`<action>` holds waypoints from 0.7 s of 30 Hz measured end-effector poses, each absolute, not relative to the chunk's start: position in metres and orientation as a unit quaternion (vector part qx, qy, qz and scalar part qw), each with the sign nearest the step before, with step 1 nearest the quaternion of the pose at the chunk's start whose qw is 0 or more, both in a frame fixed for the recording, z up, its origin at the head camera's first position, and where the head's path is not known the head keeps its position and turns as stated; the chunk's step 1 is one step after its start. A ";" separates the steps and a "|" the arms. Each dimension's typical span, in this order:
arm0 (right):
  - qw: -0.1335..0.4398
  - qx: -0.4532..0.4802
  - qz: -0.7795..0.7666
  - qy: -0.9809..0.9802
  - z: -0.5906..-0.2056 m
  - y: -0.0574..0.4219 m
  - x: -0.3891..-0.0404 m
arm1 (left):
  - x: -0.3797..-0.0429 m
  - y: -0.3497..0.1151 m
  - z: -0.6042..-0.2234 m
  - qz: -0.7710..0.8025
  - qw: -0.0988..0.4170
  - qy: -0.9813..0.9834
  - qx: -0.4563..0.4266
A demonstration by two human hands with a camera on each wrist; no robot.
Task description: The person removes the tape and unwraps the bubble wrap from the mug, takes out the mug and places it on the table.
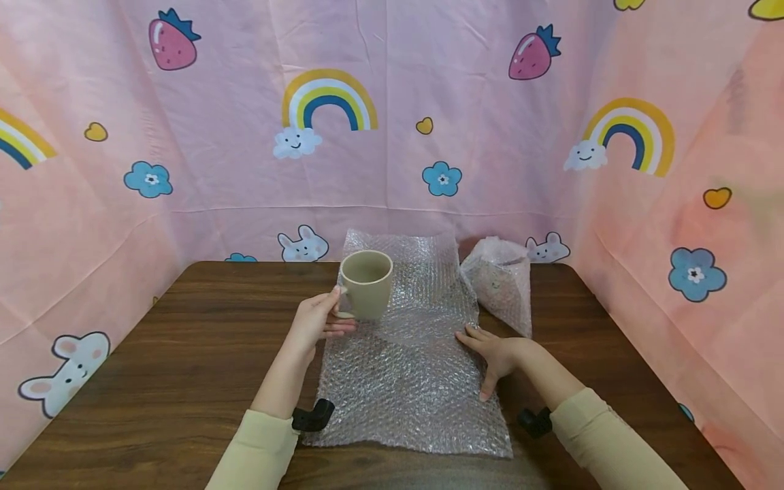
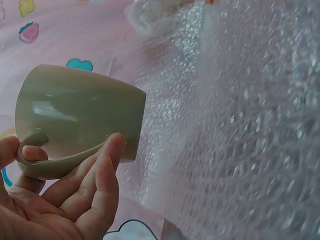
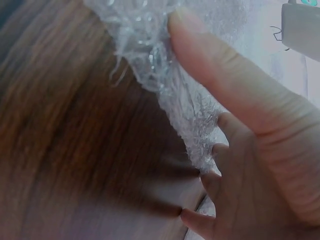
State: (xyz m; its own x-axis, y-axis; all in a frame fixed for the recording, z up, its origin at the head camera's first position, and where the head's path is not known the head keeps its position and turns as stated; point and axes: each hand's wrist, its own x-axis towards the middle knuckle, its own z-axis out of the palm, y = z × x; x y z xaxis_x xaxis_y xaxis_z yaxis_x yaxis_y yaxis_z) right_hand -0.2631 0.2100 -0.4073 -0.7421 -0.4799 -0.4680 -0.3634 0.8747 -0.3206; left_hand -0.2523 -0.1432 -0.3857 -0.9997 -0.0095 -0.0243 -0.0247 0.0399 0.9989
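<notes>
A plain beige-green mug is held up by its handle in my left hand. In the left wrist view the mug appears on its side, with fingers and thumb around the handle. Below the mug, a long sheet of bubble wrap lies lengthwise on the table. My right hand rests spread on the sheet's right edge. In the right wrist view its thumb touches the bubble wrap, while other fingertips reach the edge and the table.
A bubble-wrapped bundle, its contents unclear, stands at the back right beside the sheet. The dark wooden table ends against a pink patterned cloth at the back and sides.
</notes>
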 end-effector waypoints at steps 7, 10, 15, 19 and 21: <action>0.281 -0.226 -0.102 0.927 -0.406 0.209 -0.264 | -0.252 -0.158 -0.381 0.696 0.003 0.718 -0.021; 0.282 -0.226 -0.105 0.927 -0.406 0.209 -0.264 | -0.251 -0.163 -0.379 0.697 -0.001 0.717 -0.018; 0.282 -0.227 -0.109 0.926 -0.406 0.209 -0.263 | -0.247 -0.170 -0.375 0.707 -0.011 0.707 -0.009; 0.280 -0.230 -0.111 0.926 -0.405 0.209 -0.262 | -0.248 -0.176 -0.375 0.703 -0.016 0.710 -0.039; 0.278 -0.231 -0.111 0.926 -0.405 0.210 -0.262 | -0.250 -0.180 -0.375 0.703 -0.017 0.709 -0.050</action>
State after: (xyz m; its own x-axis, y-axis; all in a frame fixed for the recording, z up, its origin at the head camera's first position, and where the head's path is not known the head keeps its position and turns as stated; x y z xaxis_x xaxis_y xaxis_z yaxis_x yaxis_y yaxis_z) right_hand -0.2619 0.2095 -0.4055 -0.7390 -0.4889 -0.4636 -0.3658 0.8690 -0.3333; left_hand -0.2495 -0.1798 -0.3746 -0.9943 -0.0958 -0.0462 -0.0470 0.0063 0.9989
